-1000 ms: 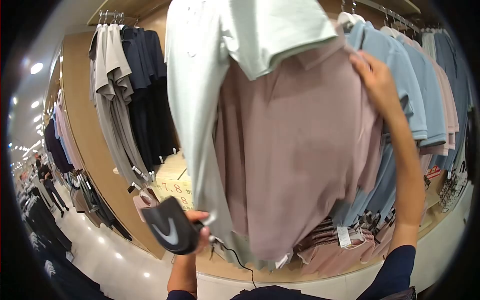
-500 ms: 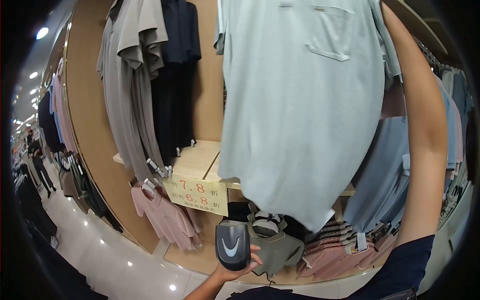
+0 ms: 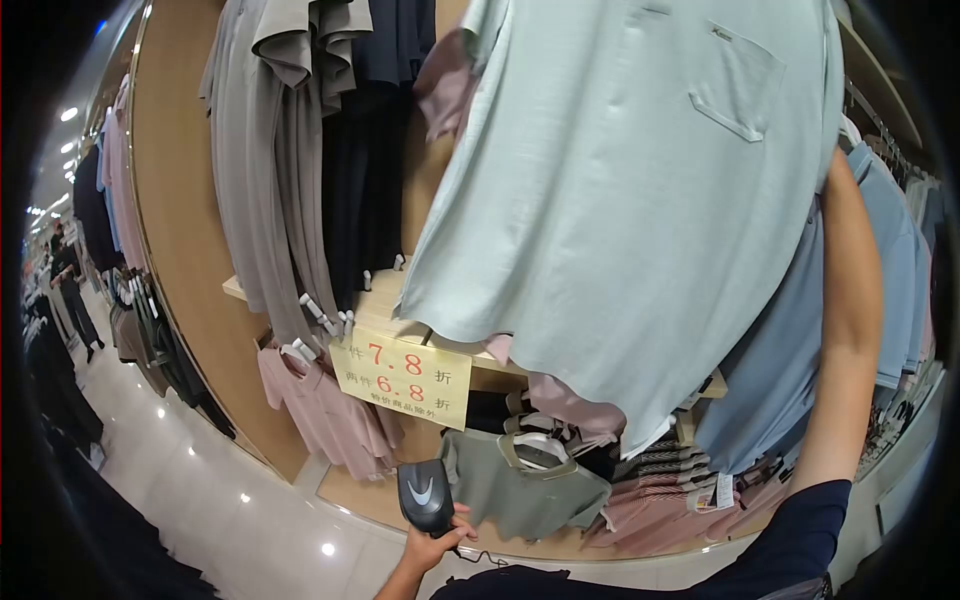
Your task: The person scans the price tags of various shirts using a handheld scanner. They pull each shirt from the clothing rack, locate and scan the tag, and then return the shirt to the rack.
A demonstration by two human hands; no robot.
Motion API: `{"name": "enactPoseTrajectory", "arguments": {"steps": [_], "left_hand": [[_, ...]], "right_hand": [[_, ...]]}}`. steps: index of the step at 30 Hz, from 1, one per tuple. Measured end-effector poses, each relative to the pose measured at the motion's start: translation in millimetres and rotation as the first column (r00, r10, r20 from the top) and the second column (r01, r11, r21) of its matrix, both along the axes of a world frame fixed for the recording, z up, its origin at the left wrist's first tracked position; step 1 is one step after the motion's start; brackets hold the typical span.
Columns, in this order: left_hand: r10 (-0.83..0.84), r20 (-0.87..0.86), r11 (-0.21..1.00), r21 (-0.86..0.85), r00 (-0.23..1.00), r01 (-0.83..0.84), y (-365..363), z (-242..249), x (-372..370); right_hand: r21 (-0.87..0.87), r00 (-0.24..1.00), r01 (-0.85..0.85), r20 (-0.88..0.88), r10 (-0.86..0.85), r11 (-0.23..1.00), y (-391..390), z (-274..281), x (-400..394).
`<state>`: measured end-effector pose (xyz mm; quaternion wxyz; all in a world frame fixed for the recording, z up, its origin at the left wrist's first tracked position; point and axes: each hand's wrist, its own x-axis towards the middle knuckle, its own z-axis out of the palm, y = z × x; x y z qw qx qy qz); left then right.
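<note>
My left hand (image 3: 434,545) is wrapped round a dark handheld scanner (image 3: 426,498) at the bottom centre, below a yellow sign (image 3: 402,380) with red numbers. A large pale green shirt (image 3: 620,210) with a chest pocket hangs across the upper middle, close to the camera. Some pink cloth (image 3: 575,408) shows behind and below its hem. My right arm reaches up along the right side of the pale green shirt, and the hand is hidden behind the cloth.
Grey garments (image 3: 265,190) and dark garments (image 3: 365,180) hang at upper left. Pink shirts (image 3: 325,412) and a grey-green shirt (image 3: 530,485) hang low. Blue shirts (image 3: 765,370) are at right. A distant person (image 3: 75,295) stands in the left aisle.
The pale green shirt has swung and tilted, and pink cloth now shows behind it. My left hand with the scanner sits slightly further left. My right forearm appears lower in view.
</note>
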<state>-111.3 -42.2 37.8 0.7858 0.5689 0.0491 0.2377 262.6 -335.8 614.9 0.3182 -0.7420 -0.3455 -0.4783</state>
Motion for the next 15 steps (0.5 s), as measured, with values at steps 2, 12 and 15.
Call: {"name": "enactPoseTrajectory", "arguments": {"steps": [2,12,15], "left_hand": [[0.016,-0.001,1.000,-0.014,1.000,-0.016,5,-8,0],[0.011,-0.001,0.999,-0.047,1.000,-0.011,32,-7,17],[-0.007,0.001,0.999,-0.047,1.000,0.007,37,-11,22]], "right_hand": [[0.011,0.999,0.038,0.039,-0.038,0.999,-21,-25,-1],[0.080,0.962,0.254,0.082,-0.261,0.964,-112,-121,0],[0.089,0.951,0.293,0.076,-0.300,0.952,-128,-131,5]]}}
